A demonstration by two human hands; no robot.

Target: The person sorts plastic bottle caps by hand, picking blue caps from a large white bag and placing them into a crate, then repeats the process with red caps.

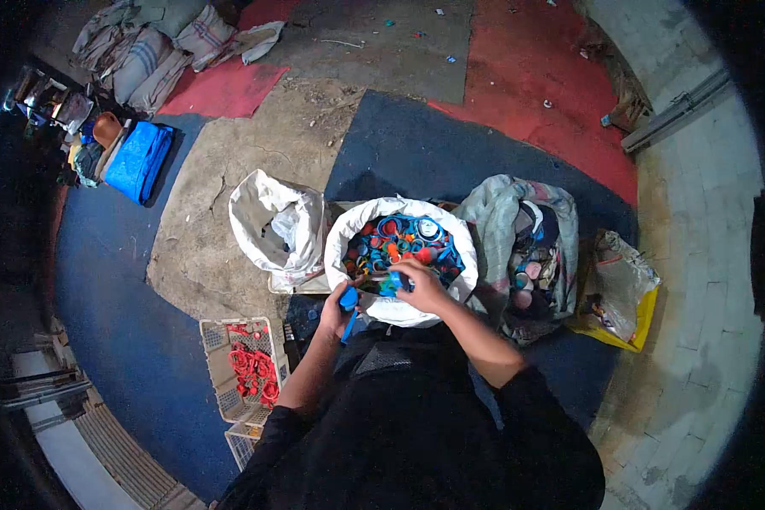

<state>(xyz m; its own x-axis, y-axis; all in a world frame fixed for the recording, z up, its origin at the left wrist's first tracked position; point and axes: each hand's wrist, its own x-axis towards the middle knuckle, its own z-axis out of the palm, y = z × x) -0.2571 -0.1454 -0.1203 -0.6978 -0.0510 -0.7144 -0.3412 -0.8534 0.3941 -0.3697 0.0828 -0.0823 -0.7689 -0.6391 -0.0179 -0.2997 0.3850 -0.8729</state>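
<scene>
A white sack with a rolled rim stands open in front of me, full of blue, red, orange and green plastic caps and rings. At its near left rim, my left hand is closed on a blue cap; a blue strip hangs just below that cap. My right hand reaches over the sack's near part, its fingers closed around a small blue piece. Green and blue bits lie right under those fingers.
Left of the sack is another white sack; a crate of red pieces is nearer me. To the right stand a grey-green sack of mixed items and a yellow-edged bag. A blue folded sheet lies far left.
</scene>
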